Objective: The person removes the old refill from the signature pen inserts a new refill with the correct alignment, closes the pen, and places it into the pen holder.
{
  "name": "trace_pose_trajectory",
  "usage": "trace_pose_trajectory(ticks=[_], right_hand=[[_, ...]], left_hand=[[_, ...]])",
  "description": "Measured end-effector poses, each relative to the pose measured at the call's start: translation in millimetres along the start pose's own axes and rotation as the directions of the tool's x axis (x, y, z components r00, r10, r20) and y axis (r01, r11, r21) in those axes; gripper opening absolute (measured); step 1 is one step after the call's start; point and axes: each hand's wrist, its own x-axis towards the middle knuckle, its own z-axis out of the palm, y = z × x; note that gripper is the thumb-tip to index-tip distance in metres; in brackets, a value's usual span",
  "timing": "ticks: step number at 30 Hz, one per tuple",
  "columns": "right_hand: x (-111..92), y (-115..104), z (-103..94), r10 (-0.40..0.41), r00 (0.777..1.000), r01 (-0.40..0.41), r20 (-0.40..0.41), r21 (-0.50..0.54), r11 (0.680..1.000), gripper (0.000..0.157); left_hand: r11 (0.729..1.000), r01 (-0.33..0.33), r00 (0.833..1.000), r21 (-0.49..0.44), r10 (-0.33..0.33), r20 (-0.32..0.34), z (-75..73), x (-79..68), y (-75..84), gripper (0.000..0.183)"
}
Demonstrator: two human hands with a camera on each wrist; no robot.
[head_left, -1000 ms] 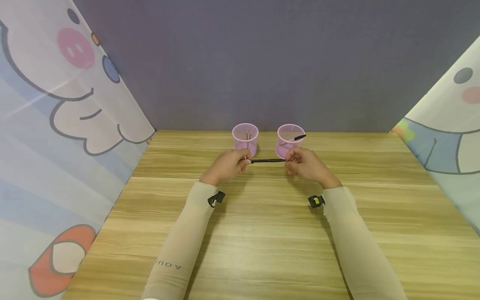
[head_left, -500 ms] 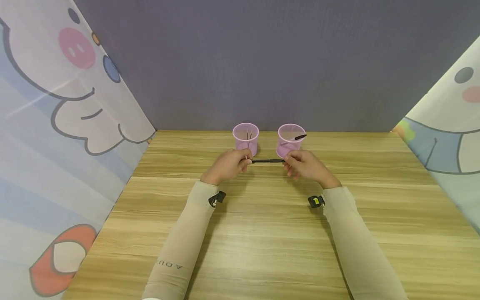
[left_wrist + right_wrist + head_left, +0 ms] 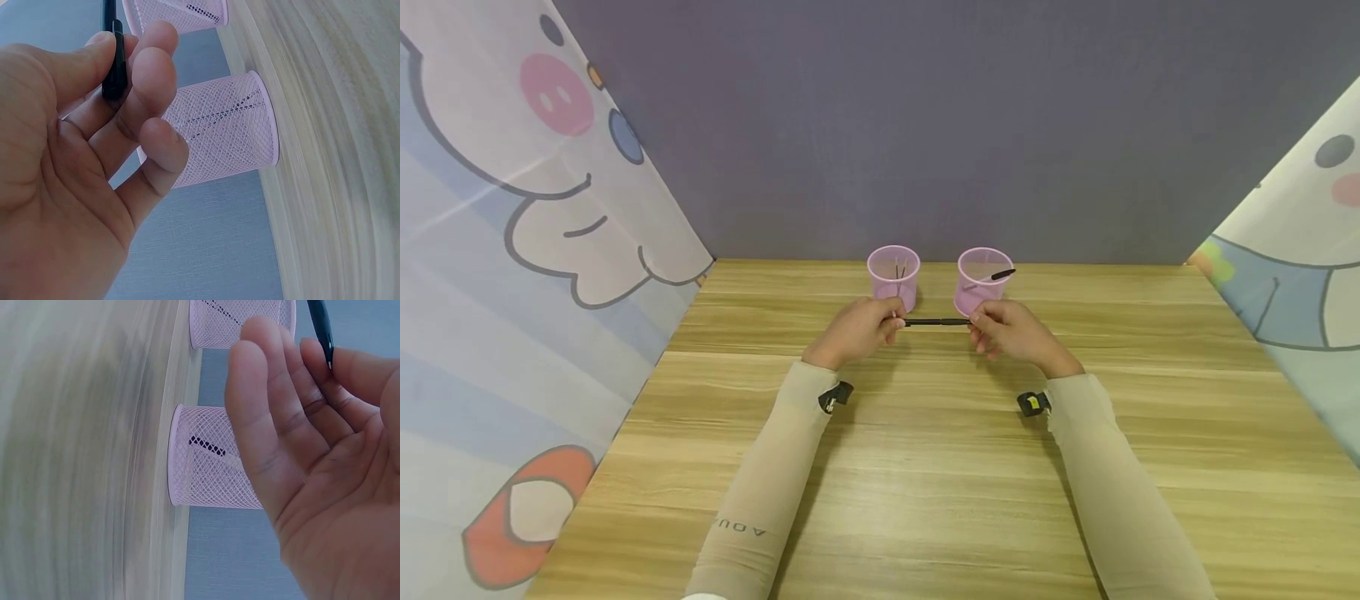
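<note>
A slim black pen (image 3: 937,322) lies level between my two hands, above the table and in front of two pink mesh pen holders. My left hand (image 3: 859,331) pinches its clip end between thumb and fingers, as the left wrist view shows with the pen's end (image 3: 115,75). At the other end, the thumb and index finger of my right hand (image 3: 1013,335) pinch the tapered tip (image 3: 326,344). The remaining fingers of both hands are loosely bent. Two thin dark sticks (image 3: 898,273) stand in the left pen holder (image 3: 909,293). The right pen holder (image 3: 962,296) has a black-ended pen (image 3: 1003,274) leaning on its rim.
The wood-grain table (image 3: 925,483) runs back to a dark grey panel (image 3: 940,125) just behind the pen holders. Cartoon-printed curtains hang at the left (image 3: 460,350) and right (image 3: 1292,308).
The right thumb and fingers have shifted slightly and now lie over the pen's tip. The pen and the left hand keep nearly the same place.
</note>
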Motion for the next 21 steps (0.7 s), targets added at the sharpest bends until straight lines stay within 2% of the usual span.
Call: trace_pose_trajectory(ticks=[21], right_hand=[[0.0,-0.4,0.7,0.004,1.0,-0.004,0.006,0.015,1.0,0.026]], left_hand=[[1.0,0.003,1.0,-0.001,-0.003,0.011,-0.5,0.5,-1.6,0.016]])
